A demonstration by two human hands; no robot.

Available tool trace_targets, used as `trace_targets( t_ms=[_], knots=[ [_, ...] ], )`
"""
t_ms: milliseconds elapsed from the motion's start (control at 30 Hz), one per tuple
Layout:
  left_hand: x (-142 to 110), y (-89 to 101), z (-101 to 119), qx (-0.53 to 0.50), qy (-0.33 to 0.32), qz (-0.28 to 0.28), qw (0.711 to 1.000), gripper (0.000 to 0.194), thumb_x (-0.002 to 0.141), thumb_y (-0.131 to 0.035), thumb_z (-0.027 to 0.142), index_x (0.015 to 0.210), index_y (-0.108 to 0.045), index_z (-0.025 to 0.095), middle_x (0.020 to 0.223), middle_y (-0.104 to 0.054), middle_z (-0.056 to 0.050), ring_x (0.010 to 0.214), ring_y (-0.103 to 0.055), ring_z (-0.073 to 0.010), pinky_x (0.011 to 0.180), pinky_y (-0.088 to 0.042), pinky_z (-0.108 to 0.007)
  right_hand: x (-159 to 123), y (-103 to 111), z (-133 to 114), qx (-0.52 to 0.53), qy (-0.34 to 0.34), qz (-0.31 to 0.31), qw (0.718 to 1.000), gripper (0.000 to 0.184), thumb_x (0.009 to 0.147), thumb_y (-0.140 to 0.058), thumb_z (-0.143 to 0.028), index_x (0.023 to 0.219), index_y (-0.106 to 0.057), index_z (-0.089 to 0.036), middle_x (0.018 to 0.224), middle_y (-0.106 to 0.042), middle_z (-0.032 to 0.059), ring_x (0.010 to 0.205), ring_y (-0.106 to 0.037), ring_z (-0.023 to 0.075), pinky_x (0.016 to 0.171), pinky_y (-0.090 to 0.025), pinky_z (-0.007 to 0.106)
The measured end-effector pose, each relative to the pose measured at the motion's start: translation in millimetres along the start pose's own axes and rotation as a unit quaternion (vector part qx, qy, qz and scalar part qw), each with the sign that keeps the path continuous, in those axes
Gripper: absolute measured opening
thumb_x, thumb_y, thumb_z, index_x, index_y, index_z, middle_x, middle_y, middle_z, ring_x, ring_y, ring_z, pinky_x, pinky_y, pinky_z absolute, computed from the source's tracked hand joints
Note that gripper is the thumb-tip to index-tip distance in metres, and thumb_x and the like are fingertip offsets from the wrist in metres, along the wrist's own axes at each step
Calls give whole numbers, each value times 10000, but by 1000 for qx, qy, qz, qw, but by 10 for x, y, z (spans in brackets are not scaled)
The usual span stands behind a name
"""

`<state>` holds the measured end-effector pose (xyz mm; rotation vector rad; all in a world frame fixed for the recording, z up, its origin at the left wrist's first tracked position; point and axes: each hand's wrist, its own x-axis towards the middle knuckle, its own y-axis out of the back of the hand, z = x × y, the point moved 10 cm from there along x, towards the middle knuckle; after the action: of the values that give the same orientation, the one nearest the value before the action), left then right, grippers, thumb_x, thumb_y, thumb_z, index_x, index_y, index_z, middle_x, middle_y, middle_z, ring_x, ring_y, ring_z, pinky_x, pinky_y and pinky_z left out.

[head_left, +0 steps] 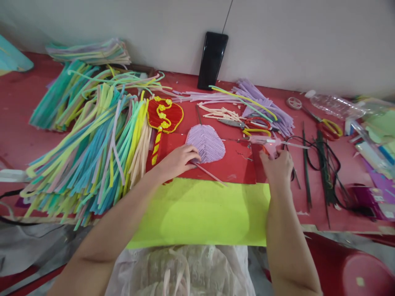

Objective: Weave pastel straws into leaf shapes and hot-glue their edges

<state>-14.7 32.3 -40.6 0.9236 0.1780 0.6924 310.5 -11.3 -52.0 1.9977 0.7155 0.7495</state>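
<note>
A round fan shape of lilac pipe cleaners (206, 143) lies on a red board (239, 170), a thin dark stem at its top. At its lower left edge, my left hand (182, 159) is closed with fingers pinched by a loose lilac pipe cleaner (211, 174) that slants down to the right. My right hand (278, 164) is wrapped round a pink glue gun (271, 144), its nozzle pointing left toward the fan. A clear glue stick (296, 145) sticks out of the gun's rear. Left of the lilac piece rests a finished red and yellow fan (165, 117).
Big bundles of coloured pipe cleaners (101, 152) fill the left side. Scissors (256, 125) and lilac pipe cleaners (265, 107) lie behind. A phone (212, 61) leans on the wall. Dark green stems (322, 172), more scissors (330, 128) and a plastic bottle (336, 105) are right. Yellow-green sheet (206, 213) is in front.
</note>
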Motion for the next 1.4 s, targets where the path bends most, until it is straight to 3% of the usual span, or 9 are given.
trace_targets(
  t_ms=[100, 200, 367, 500, 667, 933, 1400],
  knots=[
    [-3, 2, -6, -7, -5, 2, 1000, 170, 825, -645, 161, 994, -631, 173, 1063, -592, -62, 1016, -567, -182, 935, -457, -359, -235, 288, -106, 31, -14, 42, 999, 481, 646, -645, -452, 1011, -507, -171, 850, -590, 76, 779, -577, 249, 731, -458, 388],
    [-5, 20, -2, -19, -9, 5, 1000, 170, 823, -646, 158, 988, -612, 176, 1057, -603, -56, 1016, -569, -177, 934, -458, -361, -610, 429, -344, 53, 16, 28, 998, 483, 643, -657, -506, 981, -511, -193, 755, -578, 29, 681, -565, 213, 642, -439, 337],
    [1, 30, -29, -25, 0, 0, 1000, 170, 799, -664, 133, 947, -587, 165, 1050, -620, -57, 1017, -575, -179, 936, -463, -359, -1243, 194, -646, 62, 55, -60, 995, 509, 682, -596, -615, 948, -518, -188, 737, -586, 33, 601, -540, 177, 593, -424, 314],
    [2, 4, -16, -15, -9, -11, 1000, 122, 821, -627, 126, 927, -590, 173, 1063, -613, -55, 1017, -584, -179, 941, -464, -366, -1516, -1, -722, 50, 55, -78, 994, 499, 738, -561, -591, 1000, -519, -168, 803, -632, 72, 617, -567, 191, 557, -407, 309],
    [-18, -19, -17, 0, 2, -21, 1000, 143, 838, -592, 113, 970, -585, 169, 1101, -585, -62, 1017, -584, -175, 944, -460, -351, -1619, -5, -747, 23, 54, -44, 997, 473, 778, -569, -523, 1071, -510, -157, 933, -648, 114, 695, -595, 214, 590, -425, 325],
    [-13, -16, -27, -12, 1, -18, 1000, 166, 838, -584, 111, 993, -589, 170, 1097, -580, -62, 1031, -573, -183, 951, -456, -356, -1648, -25, -787, 18, 62, -31, 997, 446, 792, -555, -491, 1085, -500, -159, 928, -628, 110, 817, -613, 251, 637, -454, 343],
    [-2, 1, -32, -36, -5, -8, 999, 162, 820, -602, 98, 966, -592, 167, 1068, -583, -63, 1006, -570, -175, 936, -458, -351, -1681, -12, -847, 45, 60, -42, 996, 380, 816, -532, -468, 1055, -521, -173, 975, -617, 115, 759, -584, 210, 654, -464, 348]
  ],
)
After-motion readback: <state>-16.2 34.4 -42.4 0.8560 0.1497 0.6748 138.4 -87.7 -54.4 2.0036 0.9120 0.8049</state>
